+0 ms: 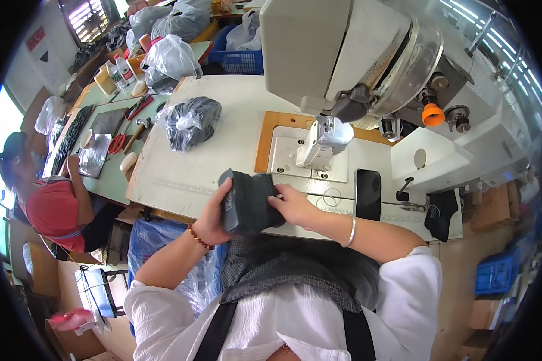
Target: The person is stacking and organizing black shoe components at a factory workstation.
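Note:
A thick stack of dark grey, flat pieces [246, 203] is held between both hands above the front edge of the sewing table [235, 156]. My left hand [212, 215] wraps round its left side, thumb up along the edge. On the right side, my right hand [296, 206] grips the stack with its fingers bent onto it. The pieces look like cut fabric or leather, but their exact kind is unclear. Behind the hands stands an industrial sewing machine [307, 54], its narrow arm bed [325, 144] just beyond my right hand.
A dark smartphone [367, 194] and a black cloth piece [442, 215] lie to the right. A plastic-wrapped dark bundle [193, 123] rests at the left. Beyond it, a green bench holds red scissors [117, 143] and a hammer [140, 133]. Another person [54, 201] works there.

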Demonstrator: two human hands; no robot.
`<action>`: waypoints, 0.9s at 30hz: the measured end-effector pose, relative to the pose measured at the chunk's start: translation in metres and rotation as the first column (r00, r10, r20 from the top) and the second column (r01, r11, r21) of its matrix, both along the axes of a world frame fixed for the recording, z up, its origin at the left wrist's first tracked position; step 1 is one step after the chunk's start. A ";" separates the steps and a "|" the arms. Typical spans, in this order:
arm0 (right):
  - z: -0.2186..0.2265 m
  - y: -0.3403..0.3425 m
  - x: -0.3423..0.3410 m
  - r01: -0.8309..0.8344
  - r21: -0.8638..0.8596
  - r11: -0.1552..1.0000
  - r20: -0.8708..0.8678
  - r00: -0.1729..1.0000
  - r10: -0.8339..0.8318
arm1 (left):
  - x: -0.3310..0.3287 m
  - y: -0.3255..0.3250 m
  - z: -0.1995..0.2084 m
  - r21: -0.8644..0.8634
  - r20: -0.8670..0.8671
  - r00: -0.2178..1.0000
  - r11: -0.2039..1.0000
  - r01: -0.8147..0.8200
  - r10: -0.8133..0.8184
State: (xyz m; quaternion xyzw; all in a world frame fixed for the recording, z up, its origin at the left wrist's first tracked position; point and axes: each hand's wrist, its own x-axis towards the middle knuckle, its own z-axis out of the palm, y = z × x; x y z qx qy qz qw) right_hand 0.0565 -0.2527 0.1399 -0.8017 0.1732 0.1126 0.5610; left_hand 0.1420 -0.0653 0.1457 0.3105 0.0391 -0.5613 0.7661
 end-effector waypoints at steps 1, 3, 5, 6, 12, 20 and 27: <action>-0.007 0.007 0.009 0.003 -0.004 1.000 0.009 1.000 -0.003 | 0.006 0.005 0.003 -0.004 0.009 1.000 1.000 0.003 -0.003; -0.038 0.021 0.038 0.091 0.446 0.890 0.138 0.976 -0.169 | 0.027 0.013 0.009 0.063 0.133 0.990 0.997 -0.043 0.035; -0.046 0.028 0.072 0.101 0.472 0.876 0.163 0.966 -0.200 | 0.057 0.010 0.022 0.183 0.282 0.959 0.982 -0.045 -0.008; -0.049 0.027 0.089 0.115 0.504 0.856 0.178 0.956 -0.233 | 0.076 0.003 0.026 0.211 0.317 0.948 0.977 -0.033 -0.037; -0.017 0.007 0.140 -0.027 -0.051 0.998 0.022 0.999 0.028 | 0.159 -0.023 0.014 0.332 0.309 0.940 0.942 0.037 -0.146; -0.027 -0.034 0.135 -0.033 -0.567 0.823 0.130 0.983 0.128 | 0.151 -0.069 0.005 0.395 0.357 0.897 0.912 0.108 -0.261; -0.027 -0.001 0.121 0.198 0.567 0.800 0.235 0.892 -0.387 | 0.149 -0.064 -0.005 0.391 0.387 0.906 0.920 0.006 -0.170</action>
